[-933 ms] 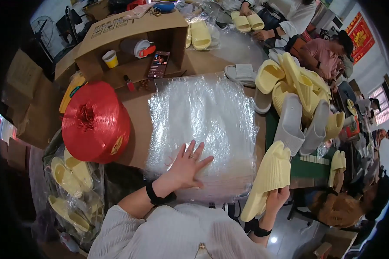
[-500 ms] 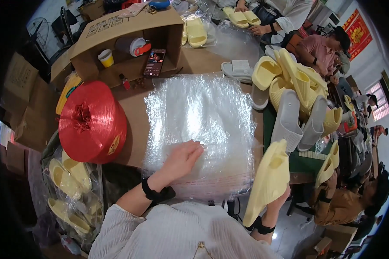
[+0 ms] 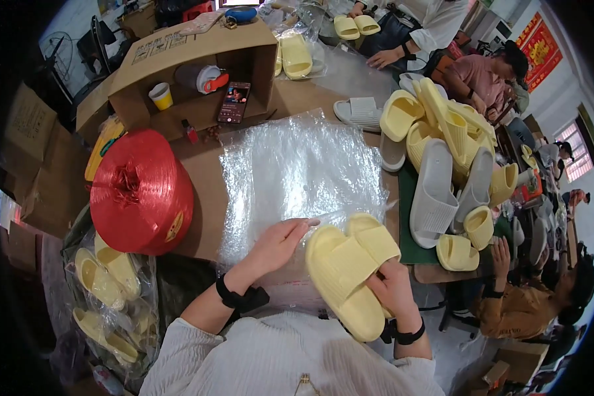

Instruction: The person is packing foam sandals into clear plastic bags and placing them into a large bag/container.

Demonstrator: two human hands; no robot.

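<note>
A pair of pale yellow slide slippers (image 3: pixel 340 274) is in my right hand (image 3: pixel 393 287), tilted over the near right part of a stack of clear plastic bags (image 3: pixel 290 165). The hand's fingers reach in at the slippers' right side and are partly hidden. Just left of the slippers, my left hand (image 3: pixel 280 244) pinches the raised edge of the top plastic bag between thumb and fingertips. The bags lie flat on the brown table, crinkled and shiny, with the slippers covering their near right corner.
On the left stands a big red roll of plastic twine (image 3: pixel 142 191). Behind it, an open cardboard box (image 3: pixel 191 56) shelters a phone (image 3: pixel 234 102) and a yellow cup (image 3: pixel 160 96). Yellow and grey slippers (image 3: pixel 435 191) pile up at right. Co-workers sit beyond, one hand (image 3: pixel 500 257) near the table edge.
My right hand has brought the slippers leftward over the bags, turning their tops into view. My left fingers now lift a bag edge. A co-worker's yellow pair now rests at the right table edge.
</note>
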